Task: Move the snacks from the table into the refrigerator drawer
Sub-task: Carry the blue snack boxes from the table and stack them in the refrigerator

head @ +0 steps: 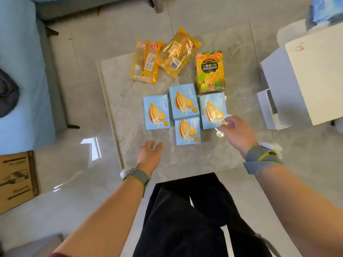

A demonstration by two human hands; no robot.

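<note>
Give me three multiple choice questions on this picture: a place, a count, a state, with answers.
1. Where is the green noodle pack? A nearest the person B just beyond the rightmost blue box C at the far left
2. How many blue boxes lie on the table? A two B four C six
3. The left hand is: A gripping a box B open, holding nothing C pressing a bag
Answers: B, it borders that box's far edge; B, four show; B, it hangs relaxed over bare tabletop.

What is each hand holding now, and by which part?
The left hand holds nothing. The right hand is at the near corner of the rightmost blue box; whether it grips cannot be told.
</note>
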